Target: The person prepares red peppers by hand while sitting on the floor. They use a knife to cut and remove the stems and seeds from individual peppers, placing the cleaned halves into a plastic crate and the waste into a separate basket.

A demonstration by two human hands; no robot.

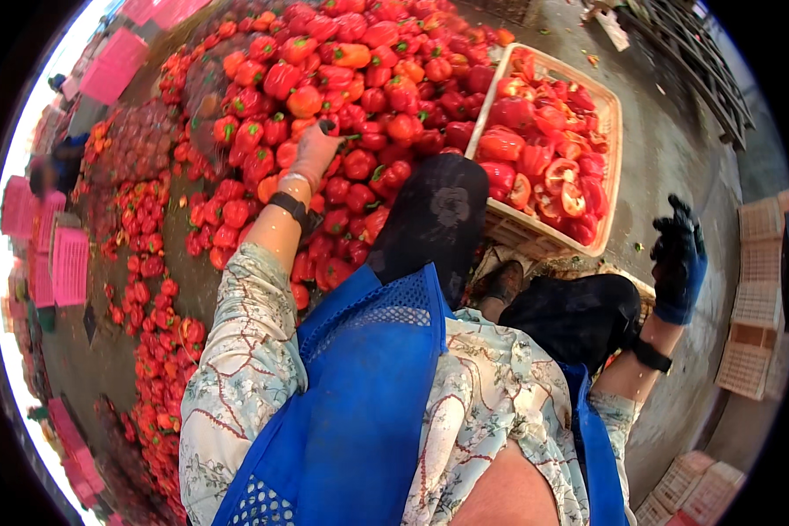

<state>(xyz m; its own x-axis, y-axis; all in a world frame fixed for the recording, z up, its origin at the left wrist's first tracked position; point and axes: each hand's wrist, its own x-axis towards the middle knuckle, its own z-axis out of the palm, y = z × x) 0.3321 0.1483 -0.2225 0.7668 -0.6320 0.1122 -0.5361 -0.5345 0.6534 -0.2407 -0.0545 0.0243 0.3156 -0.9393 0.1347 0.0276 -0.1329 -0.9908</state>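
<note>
My left hand (317, 152), bare and with a watch on the wrist, is over a big heap of red bell peppers (361, 72). Its fingers are curled around a small dark object (327, 125), whose kind I cannot make out. My right hand (680, 256) wears a blue and black glove and is held up on the right, above the wet floor, its fingers partly bent and nothing seen in them. Between the hands, a cream plastic crate (613, 177) is filled with red peppers, several of them cut open (561, 172). It stands beyond my knees.
Mesh sacks of peppers (131, 141) and loose peppers (151, 289) lie leftward. Pink crates (70, 266) line the far left, where a person (69, 161) is partly visible. Pale crates (756, 289) stack at right; a dark metal frame (690, 59) stands upper right.
</note>
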